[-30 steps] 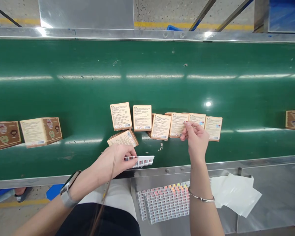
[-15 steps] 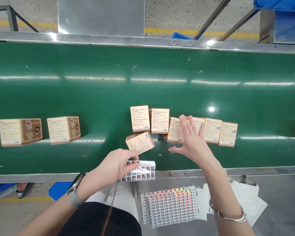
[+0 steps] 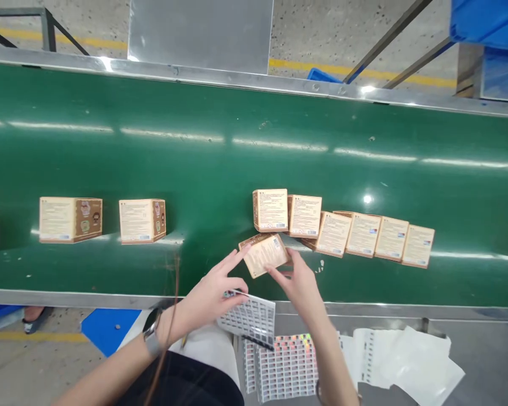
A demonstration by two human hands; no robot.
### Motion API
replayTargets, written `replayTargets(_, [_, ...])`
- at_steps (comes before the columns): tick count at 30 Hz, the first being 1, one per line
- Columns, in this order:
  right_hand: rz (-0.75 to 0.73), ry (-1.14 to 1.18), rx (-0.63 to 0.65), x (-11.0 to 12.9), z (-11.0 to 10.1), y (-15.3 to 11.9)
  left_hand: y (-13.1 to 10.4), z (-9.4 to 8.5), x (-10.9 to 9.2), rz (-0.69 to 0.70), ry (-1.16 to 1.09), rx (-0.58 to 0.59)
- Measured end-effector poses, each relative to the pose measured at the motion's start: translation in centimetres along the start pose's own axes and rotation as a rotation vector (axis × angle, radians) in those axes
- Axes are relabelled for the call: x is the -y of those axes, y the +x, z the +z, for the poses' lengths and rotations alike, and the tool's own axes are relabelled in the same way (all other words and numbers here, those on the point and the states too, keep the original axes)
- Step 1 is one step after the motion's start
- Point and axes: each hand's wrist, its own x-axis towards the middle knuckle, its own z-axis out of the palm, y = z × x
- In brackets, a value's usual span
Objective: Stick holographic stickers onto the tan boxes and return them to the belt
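Observation:
My left hand pinches a sheet of small stickers between thumb and fingers, while its index finger reaches out to the tilted small cardboard box. The thumb and fingers of my right hand grip that same box at its lower right side. Just behind it stand two cream-topped boxes, a left one and a right one. A row of similar boxes runs off to the right, touching one another; the three rightmost carry a small coloured sticker near the barcode.
The green conveyor belt has metal edges. At its left lie two more boxes and part of another. Sticker sheets and white backing papers rest on the metal surface by my right arm. Blue crates stand across the belt.
My right hand has left the row of boxes and come left to grip the tilted box. My left index finger has extended to that box, and the sticker sheet now hangs lower. Boxes appear shifted right.

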Motion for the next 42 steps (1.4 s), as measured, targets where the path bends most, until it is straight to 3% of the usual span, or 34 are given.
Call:
replayTargets(3, [0.147, 0.108, -0.025, 1.1, 4.2, -1.3, -3.2, -0.7, 1.3, -0.18, -0.231, -0.062])
replayTargets(6, [0.289, 0.275, 0.088, 3.5, 7.8, -1.3, -4.7, -2.6, 2.9, -0.264, -0.406, -0.025])
replayTargets(9, [0.342, 0.435, 0.128, 6.5, 10.1, 0.2, -3.1, -5.3, 4.3, -0.17, -0.426, -0.024])
replayTargets(11, [0.282, 0.432, 0.082, 8.0, 10.1, 1.2, -0.7, -7.2, 4.7, -0.072, -0.403, -0.005])
replayTargets(13, [0.191, 0.311, 0.055, 8.4, 8.4, 1.5, 1.8, -8.8, 4.6, 0.012, -0.382, 0.018])
replayTargets(15, [0.078, 0.106, -0.028, 7.3, 5.1, 1.0, 3.7, -10.0, 4.1, 0.056, -0.373, 0.046])
replayTargets(18, [-0.15, -0.319, -0.34, 3.5, -1.2, 0.5, 4.5, -10.8, 3.4, 0.085, -0.322, 0.062])
replayTargets(19, [-0.248, -0.483, -0.374, 2.0, -3.1, 0.8, 4.2, -10.8, 3.3, 0.094, -0.29, 0.047])
replayTargets(21, [-0.342, -0.781, -0.34, -0.6, -6.2, 2.2, 3.0, -10.6, 3.0, 0.108, -0.228, -0.011])
replayTargets(23, [-0.423, -0.97, -0.209, -2.2, -7.9, 4.5, 1.2, -10.3, 2.8, 0.086, -0.179, -0.047])
replayTargets(28, [-0.551, -1.097, -0.057, -1.9, -8.6, 9.9, -4.1, -10.3, 2.2, -0.067, -0.065, -0.022])
replayTargets(31, [-0.623, -1.055, -0.007, -0.5, -7.5, 11.5, -6.7, -10.7, 2.1, -0.095, -0.019, 0.029])
replayTargets(34, [-0.74, -1.018, 0.061, 1.7, -4.8, 11.7, -8.5, -11.2, 2.5, -0.149, -0.031, 0.077])
replayTargets(38, [-0.834, -1.024, 0.097, 5.3, 0.6, 10.4, -10.2, -12.2, 3.3, -0.19, -0.035, 0.092])
replayTargets(42, [-0.829, -0.995, 0.076, 8.6, 6.3, 7.8, -11.6, -13.6, 3.6, -0.173, 0.007, 0.055])
